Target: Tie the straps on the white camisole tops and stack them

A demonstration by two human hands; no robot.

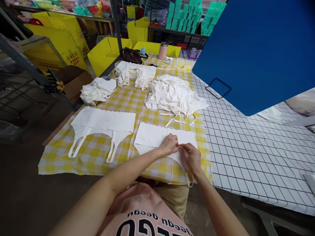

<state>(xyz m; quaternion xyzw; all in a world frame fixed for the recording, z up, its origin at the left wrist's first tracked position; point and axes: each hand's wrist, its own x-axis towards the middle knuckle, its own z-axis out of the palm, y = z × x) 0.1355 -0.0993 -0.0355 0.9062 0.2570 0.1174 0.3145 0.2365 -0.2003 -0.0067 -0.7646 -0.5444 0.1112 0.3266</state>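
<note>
A white strappy camisole top (150, 136) lies flat on the yellow checked tablecloth in front of me, its scalloped edge pointing away. My left hand (169, 144) rests on it with fingers bent and pinching at the fabric. Fingertip to fingertip with it, my right hand (192, 158) pinches the same spot, near a strap joint. The exact bit between the fingertips is too small to make out. One strap loop (189, 181) hangs below my right wrist at the table edge. To the left, a second white camisole top (103, 120) is spread out with both straps towards me.
A loose heap of white tops (174, 93) lies beyond my hands, with a neat stack (135, 70) and a bundle (98, 90) further left. A pink tumbler (163, 50) and dark bag (132, 55) stand behind. A large blue board (258, 55) overhangs the right-hand grid cloth.
</note>
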